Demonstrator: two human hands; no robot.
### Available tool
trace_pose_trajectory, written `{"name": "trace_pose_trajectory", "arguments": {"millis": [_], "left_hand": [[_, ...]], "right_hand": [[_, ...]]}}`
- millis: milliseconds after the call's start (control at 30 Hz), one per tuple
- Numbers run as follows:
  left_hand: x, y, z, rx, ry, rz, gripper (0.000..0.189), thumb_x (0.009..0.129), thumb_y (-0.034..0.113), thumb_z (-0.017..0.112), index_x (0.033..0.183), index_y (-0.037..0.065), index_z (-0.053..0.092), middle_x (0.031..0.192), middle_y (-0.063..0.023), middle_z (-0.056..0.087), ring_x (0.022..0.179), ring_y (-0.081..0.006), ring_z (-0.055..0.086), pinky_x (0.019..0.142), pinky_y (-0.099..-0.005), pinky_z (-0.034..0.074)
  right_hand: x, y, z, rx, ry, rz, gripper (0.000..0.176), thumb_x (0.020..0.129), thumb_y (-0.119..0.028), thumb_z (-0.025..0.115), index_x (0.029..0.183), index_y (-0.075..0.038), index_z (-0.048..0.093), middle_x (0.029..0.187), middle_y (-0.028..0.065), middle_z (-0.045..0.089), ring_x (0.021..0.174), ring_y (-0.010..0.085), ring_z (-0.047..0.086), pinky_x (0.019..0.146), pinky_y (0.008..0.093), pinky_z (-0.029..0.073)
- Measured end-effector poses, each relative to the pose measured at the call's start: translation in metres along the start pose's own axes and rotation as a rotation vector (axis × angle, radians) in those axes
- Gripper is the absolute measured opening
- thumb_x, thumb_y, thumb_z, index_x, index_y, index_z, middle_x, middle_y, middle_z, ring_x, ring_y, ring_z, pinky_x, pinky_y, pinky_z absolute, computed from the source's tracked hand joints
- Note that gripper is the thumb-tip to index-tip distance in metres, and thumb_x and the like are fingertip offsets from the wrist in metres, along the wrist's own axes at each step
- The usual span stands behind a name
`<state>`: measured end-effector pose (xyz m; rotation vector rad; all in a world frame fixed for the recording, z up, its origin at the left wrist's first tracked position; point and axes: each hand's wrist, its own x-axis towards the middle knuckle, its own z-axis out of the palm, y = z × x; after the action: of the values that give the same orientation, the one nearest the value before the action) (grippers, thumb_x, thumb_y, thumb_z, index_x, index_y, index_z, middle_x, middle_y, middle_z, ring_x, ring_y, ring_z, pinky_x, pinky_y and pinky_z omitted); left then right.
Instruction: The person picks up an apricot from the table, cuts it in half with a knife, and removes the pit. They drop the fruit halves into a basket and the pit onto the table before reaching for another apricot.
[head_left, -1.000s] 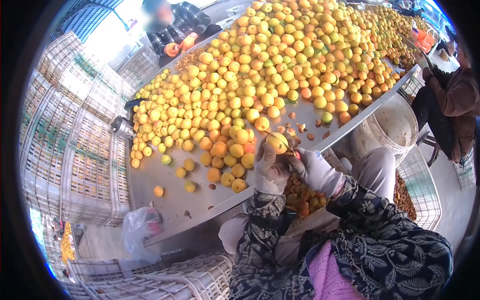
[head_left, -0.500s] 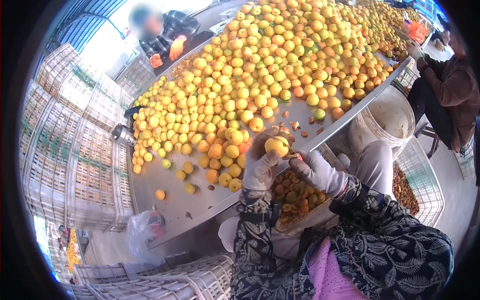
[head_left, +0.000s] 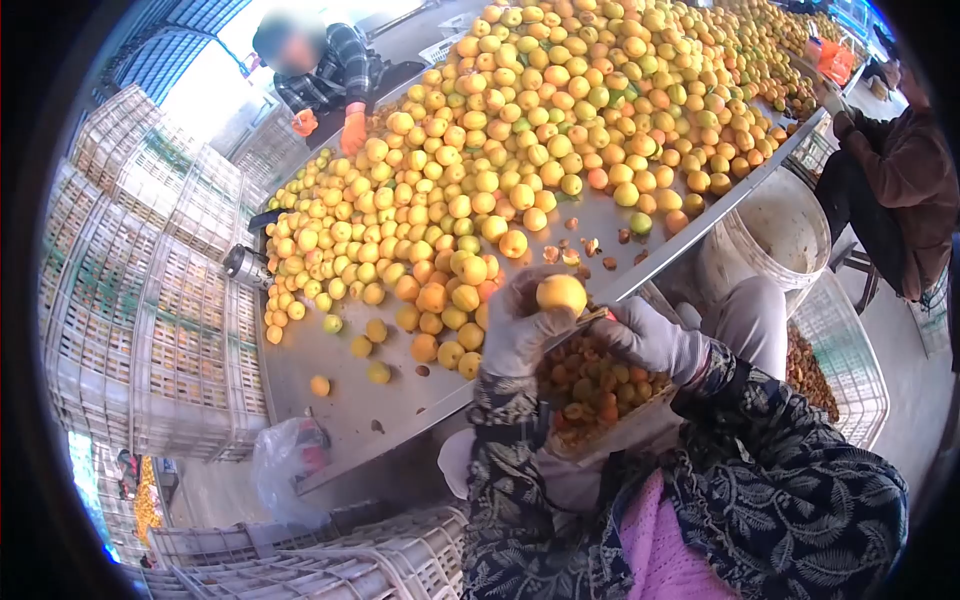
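Observation:
A yellow apricot [head_left: 562,294] is gripped in my gloved left hand [head_left: 522,335], above the table's near edge. My gloved right hand [head_left: 648,338] is closed around a small knife [head_left: 594,316] with a bit of red at the handle, most of it hidden by the fingers. The knife's tip end is right at the underside of the apricot. Below my hands, a crate [head_left: 640,425] holds cut apricots [head_left: 600,395]. A large heap of whole apricots [head_left: 470,190] covers much of the metal table [head_left: 330,430], with pits and scraps [head_left: 572,256] lying near its edge.
A white bucket [head_left: 775,235] stands right of my knee, beside a crate of brown pits [head_left: 808,375]. Stacked plastic crates [head_left: 150,290] rise at the left. A person with orange gloves [head_left: 353,130] is across the table; another person [head_left: 900,180] sits at the right.
The apricot in my left hand has turned and shifted slightly right. My right hand has moved slightly right with the knife. Across the table, the other person's orange glove has reached down to the heap.

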<state>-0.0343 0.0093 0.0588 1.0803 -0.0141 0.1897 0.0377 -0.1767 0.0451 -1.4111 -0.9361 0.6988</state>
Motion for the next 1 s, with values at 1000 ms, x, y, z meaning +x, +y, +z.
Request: {"name": "trace_pose_trajectory", "arguments": {"millis": [1000], "left_hand": [[0.002,-0.022,0.025,-0.062,0.143,0.109,0.038,0.072,0.003,0.071,0.108,0.001,0.057,0.088,-0.005,0.063,0.08,-0.0119,0.061,0.074,-0.0244,0.05]], "right_hand": [[0.002,-0.005,-0.014,0.219,-0.079,0.108,0.048,0.095,-0.048,0.051,0.101,-0.002,0.059,0.086,0.0017,0.06,0.075,0.0094,0.054,0.065,0.0247,0.043]]}}
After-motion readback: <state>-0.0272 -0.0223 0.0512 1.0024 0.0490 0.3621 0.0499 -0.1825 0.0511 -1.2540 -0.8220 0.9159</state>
